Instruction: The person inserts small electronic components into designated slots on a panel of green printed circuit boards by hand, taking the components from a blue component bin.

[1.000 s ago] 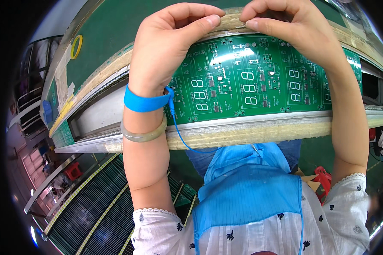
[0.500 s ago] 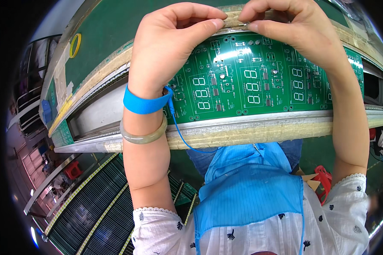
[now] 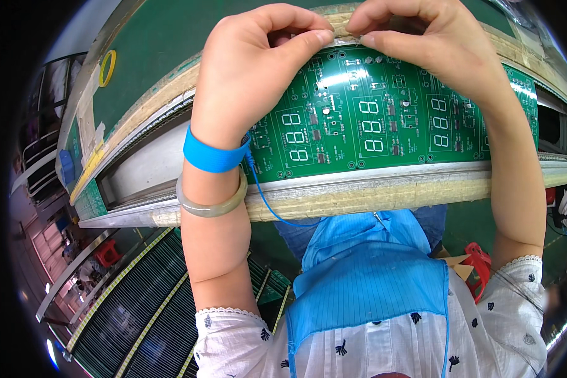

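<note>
A green circuit board (image 3: 409, 148) with white three-digit outlines and small soldered parts lies between the two rails of a conveyor track. Above its far edge, by the far rail, both my hands are raised with thumb and forefinger closed. My left hand (image 3: 252, 63), wearing a blue wrist strap (image 3: 214, 151) and a bangle (image 3: 213, 205), pinches at the board's far side. My right hand (image 3: 438, 53) makes a similar pinch just to its right, the fingertips a small gap apart. Whatever is between the fingers is too small or hidden to make out.
The near rail (image 3: 372, 196) runs along my front, with the strap's blue cord (image 3: 268, 203) hanging over it. A yellow ring (image 3: 107, 68) sits on the green surface at far left. Below left stands a rack of dark boards (image 3: 132, 302); a red plastic thing (image 3: 479, 271) is at lower right.
My right fingertips have moved slightly left, toward the left hand's. The left hand has tilted a little, and both keep their pinch by the far rail.
</note>
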The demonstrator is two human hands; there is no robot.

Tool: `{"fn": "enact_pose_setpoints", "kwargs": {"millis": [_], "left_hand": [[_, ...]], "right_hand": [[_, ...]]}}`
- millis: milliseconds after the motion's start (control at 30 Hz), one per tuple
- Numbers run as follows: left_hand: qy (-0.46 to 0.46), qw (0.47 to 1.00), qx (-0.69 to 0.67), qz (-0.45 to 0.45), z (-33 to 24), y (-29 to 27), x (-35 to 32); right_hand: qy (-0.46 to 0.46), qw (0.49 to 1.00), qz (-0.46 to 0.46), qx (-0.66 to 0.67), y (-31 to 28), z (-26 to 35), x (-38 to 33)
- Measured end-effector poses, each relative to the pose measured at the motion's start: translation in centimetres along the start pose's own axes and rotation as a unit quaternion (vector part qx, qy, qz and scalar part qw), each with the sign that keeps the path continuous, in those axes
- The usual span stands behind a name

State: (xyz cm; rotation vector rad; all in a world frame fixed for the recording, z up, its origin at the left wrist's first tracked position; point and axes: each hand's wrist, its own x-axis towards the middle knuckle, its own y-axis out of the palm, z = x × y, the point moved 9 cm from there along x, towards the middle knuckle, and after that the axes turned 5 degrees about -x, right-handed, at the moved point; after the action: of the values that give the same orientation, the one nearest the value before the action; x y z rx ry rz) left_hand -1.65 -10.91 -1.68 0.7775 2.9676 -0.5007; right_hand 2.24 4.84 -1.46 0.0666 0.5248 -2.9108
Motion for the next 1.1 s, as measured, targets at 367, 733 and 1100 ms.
{"fn": "enact_pose_setpoints", "kwargs": {"millis": [367, 733, 1100], "left_hand": [[0.108, 0.975, 0.193, 0.006, -2.0, 0.6, -0.6], [0.143, 0.964, 0.225, 0.009, -3.3, 0.7, -1.2], [0.169, 0.959, 0.226, 0.016, -3.4, 0.9, -1.3]], "right_hand": [[-0.048, 0.984, -0.018, -0.168, 0.9, -0.7, 0.4], [-0.07, 0.971, -0.018, -0.228, 1.5, 2.9, -0.7], [-0.084, 0.95, -0.023, -0.3, 2.2, 4.1, -1.0]]}}
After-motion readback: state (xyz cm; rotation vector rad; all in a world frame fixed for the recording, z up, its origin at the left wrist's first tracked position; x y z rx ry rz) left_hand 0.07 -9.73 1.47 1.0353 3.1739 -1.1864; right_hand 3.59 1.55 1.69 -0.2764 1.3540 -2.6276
